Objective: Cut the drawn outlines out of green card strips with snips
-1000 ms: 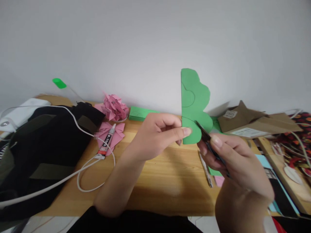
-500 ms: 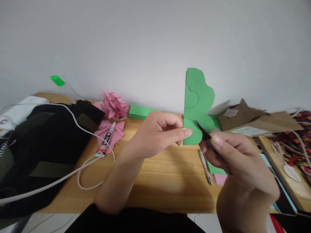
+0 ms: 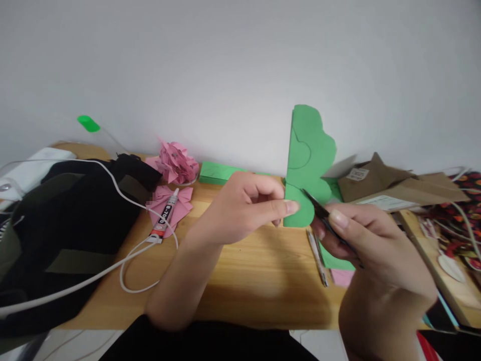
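We're seeing the left hand (image 3: 248,210) pinching the green paper (image 3: 315,145) at its lower left, thumb in front, fingers curling behind. The right hand (image 3: 372,245) is gripping scissors (image 3: 320,210), fingers wrapping the handles. The paper is standing roughly upright in the air above the table (image 3: 240,296), between the hands. The blades are reaching in from its right, tips lying by a curved line; we're not managing to tell whether that line is drawn or cut, nor how far the blades are parting.

We're flagging the low pinch: it's leaving the tall upper part unsupported, so blade pressure could swing or bend it and send a cut astray. A twist could tear the paper at the line. The left thumb is sitting just below the tips, so a slip could nick it.

Further out, a pen (image 3: 317,258) is lying on the table. Leftward, a white cable (image 3: 37,304) is looping near the left forearm; an elbow snag could drag the glue tube (image 3: 165,215).
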The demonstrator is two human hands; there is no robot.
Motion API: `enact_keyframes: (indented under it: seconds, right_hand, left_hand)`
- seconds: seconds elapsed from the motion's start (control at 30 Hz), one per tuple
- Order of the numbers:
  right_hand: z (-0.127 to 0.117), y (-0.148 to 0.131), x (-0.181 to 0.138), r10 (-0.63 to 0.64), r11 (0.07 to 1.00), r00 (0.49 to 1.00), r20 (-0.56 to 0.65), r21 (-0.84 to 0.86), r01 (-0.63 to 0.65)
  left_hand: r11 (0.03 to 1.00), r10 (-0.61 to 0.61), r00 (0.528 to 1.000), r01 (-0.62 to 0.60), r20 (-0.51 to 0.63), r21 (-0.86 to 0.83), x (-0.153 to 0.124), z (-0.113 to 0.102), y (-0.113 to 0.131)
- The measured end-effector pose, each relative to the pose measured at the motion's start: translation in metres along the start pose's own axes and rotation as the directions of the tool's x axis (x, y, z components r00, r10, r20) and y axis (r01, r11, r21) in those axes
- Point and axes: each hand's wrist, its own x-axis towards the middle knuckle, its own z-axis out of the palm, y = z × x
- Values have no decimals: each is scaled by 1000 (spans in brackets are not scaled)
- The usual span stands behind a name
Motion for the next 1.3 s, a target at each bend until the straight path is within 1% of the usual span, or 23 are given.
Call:
enact_keyframes:
  seconds: [0.13, 0.27, 0.4, 0.57, 0.77, 0.97, 1.3]
  right_hand:
    - [-3, -1, 1, 19, 1000, 1000, 22, 19, -19]
    - [-5, -4, 3, 43, 999, 998, 34, -15, -42]
    - [-7, -10, 6, 89, 996, 994, 59, -37, -87]
    - [-10, -13, 8, 114, 993, 989, 90, -37, -111]
    - [-11, -9, 7, 72, 997, 994, 80, -24, -70]
    - [-11, -9, 7, 108, 994, 989, 99, 7, -109]
    - [-13, -8, 11, 113, 993, 987, 117, 22, -116]
  left_hand:
    - [1000, -1, 1000, 1, 4, 11, 1, -1, 1]
    - [999, 14, 1000, -14, 20, 35, 2, -3, 1]
    - [999, 29, 999, -30, 34, 31, 3, -4, 1]
    - [999, 30, 999, -31, 45, 16, 3, -5, 2]
    - [1000, 11, 999, -10, 35, -12, 3, -3, 0]
    - [1000, 1, 999, -1, 34, -7, 2, -4, -1]
    - [1000, -3, 999, 4, 38, -26, 2, -4, 1]
